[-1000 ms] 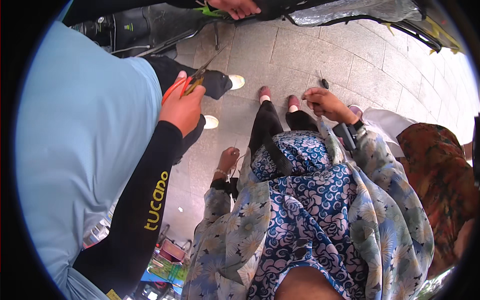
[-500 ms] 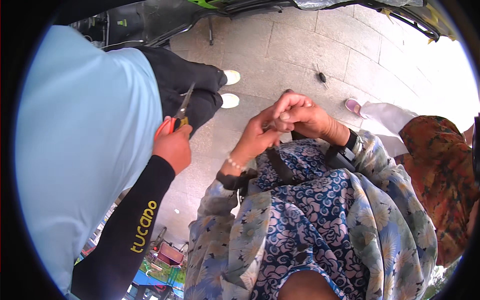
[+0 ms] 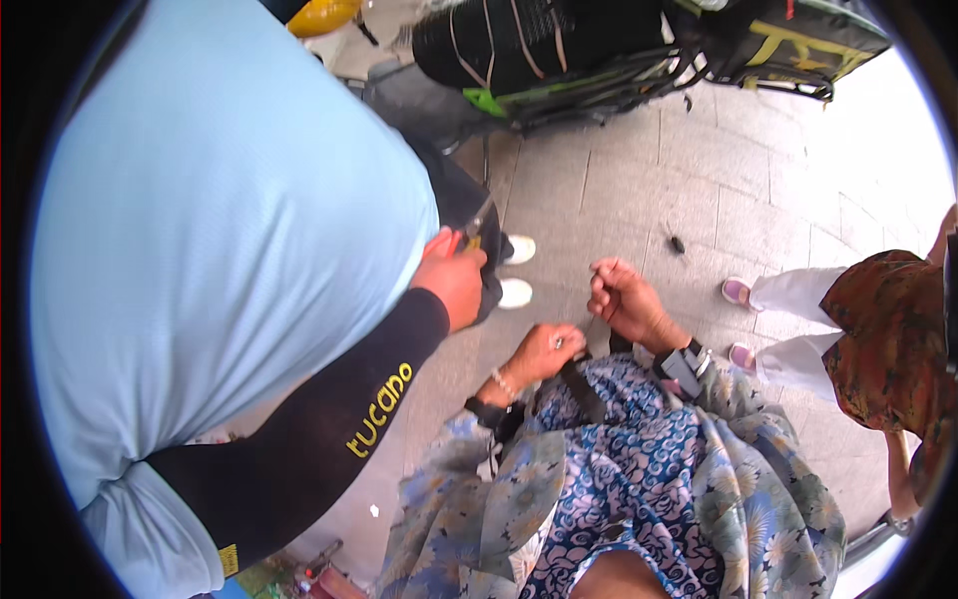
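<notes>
My left hand (image 3: pixel 552 351) is held low in front of my waist with its fingers curled in. A tiny pale spot shows at its fingertips, too small to name. My right hand (image 3: pixel 626 302) is raised a little farther forward and to the right, apart from the left. Its fingers are bent and the tips pressed together; whatever they hold, if anything, is too small to make out. To the left, a co-worker's hand (image 3: pixel 454 285) grips scissors (image 3: pixel 473 240) with orange handles, blades pointing away from me.
The co-worker in a light blue shirt (image 3: pixel 239 230) stands close on my left. On the paving (image 3: pixel 639 170) ahead lies a small black object (image 3: pixel 677 245). A parked vehicle with a black basket (image 3: pixel 509 40) stands at the far side. Another person in a patterned top (image 3: pixel 888 339) is on the right.
My hands, together before, are now apart, the right one forward of the left. The view has shifted, and the co-worker with the scissors appears nearer to my hands.
</notes>
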A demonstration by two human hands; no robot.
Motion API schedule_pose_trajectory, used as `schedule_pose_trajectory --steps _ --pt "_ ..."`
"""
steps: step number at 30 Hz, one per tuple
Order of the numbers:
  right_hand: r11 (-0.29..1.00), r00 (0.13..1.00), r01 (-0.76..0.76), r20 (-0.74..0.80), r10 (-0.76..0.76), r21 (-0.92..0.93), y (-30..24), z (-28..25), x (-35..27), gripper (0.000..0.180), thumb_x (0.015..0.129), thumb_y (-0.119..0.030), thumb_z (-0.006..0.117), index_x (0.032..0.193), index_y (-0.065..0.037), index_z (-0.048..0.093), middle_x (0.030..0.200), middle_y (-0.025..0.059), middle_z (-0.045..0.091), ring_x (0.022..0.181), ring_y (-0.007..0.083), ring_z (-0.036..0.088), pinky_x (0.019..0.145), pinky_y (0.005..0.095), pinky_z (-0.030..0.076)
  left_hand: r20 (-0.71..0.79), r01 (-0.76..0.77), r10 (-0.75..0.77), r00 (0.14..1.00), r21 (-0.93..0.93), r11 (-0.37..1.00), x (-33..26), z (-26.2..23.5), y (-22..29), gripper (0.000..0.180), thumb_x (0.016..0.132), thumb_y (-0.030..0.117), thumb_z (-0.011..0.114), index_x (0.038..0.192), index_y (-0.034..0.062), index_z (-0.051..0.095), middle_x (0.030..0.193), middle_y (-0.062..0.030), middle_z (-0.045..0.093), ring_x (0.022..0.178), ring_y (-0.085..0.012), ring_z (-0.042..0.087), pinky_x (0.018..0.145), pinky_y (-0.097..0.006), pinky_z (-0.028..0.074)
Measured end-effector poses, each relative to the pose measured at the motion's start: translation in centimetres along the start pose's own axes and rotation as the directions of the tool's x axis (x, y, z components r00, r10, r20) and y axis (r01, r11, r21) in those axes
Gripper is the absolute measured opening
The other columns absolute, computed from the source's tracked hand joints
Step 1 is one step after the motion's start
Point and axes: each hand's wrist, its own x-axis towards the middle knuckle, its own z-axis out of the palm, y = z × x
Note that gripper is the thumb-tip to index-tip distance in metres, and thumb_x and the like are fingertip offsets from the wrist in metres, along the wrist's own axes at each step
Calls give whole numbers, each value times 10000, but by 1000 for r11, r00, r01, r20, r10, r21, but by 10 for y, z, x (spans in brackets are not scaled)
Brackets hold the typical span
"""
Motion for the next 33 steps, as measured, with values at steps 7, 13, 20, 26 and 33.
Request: schedule_pose_trajectory --steps 7,13,20,26,33 --pt "995 1000 14 23 -11 -99 -15 -1 62 254 875 -224 556 1074 -84 482 951 65 554 781 165 533 717 318 448 -82 86 -61 995 343 936 -51 9 -44 205 813 206 587 801 4 616 724 -145 616 676 -247 596 605 -329 450" --pt "989 998 56 38 -51 -137 -39 44 96 604 757 -472 667 1207 -142 437 1167 55 514 1095 221 464 977 416 334 -256 116 -24 966 349 930 -68 18 -65 138 762 164 630 772 26 644 723 -173 617 697 -298 627 611 -349 470" --pt "999 911 6 412 -27 52 -86 68 93 547 825 -532 533 1224 -167 452 1192 29 528 1114 183 485 947 390 374 526 517 108 843 -850 103 132 -93 204 505 787 634 460 702 139 409 497 -63 446 476 -230 472 421 -369 324" --pt "923 813 296 442 -379 246 -147 55 72 485 822 -379 596 1206 -122 448 1233 76 510 1080 253 521 917 423 415 475 483 -85 876 -864 142 84 -25 163 354 812 479 512 754 131 518 581 -79 522 533 -226 524 473 -362 394" --pt "915 854 334 338 -396 227 -135 21 13 362 845 -336 578 1117 -101 535 1161 96 567 990 240 573 876 398 443 -273 149 -83 959 232 961 -87 28 -163 188 779 176 637 808 -9 647 695 -143 644 662 -191 643 593 -317 479"
